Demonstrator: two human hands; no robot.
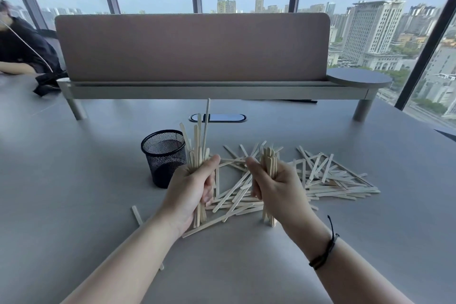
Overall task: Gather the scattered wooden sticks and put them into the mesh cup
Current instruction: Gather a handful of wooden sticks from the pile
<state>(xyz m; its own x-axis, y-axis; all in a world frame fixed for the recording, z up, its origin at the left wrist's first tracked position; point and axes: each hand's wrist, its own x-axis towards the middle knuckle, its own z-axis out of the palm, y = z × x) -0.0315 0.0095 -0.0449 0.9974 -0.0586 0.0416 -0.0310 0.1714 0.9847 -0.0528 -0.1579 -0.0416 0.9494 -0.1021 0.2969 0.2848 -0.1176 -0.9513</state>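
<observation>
A black mesh cup (164, 155) stands upright on the grey table, left of centre; its inside looks dark. My left hand (191, 191) is closed around an upright bundle of wooden sticks (198, 145), just right of the cup. My right hand (276, 186) grips a second, shorter upright bundle of sticks (269, 158). Many loose sticks (330, 177) lie scattered flat on the table between and to the right of my hands. One stray stick (136, 215) lies to the left of my left wrist.
A padded desk divider (192, 47) on a raised shelf crosses the back of the table. An oval cable port (218, 118) sits behind the cup. Another person in dark clothes (22, 49) sits at far left. Windows surround the desk.
</observation>
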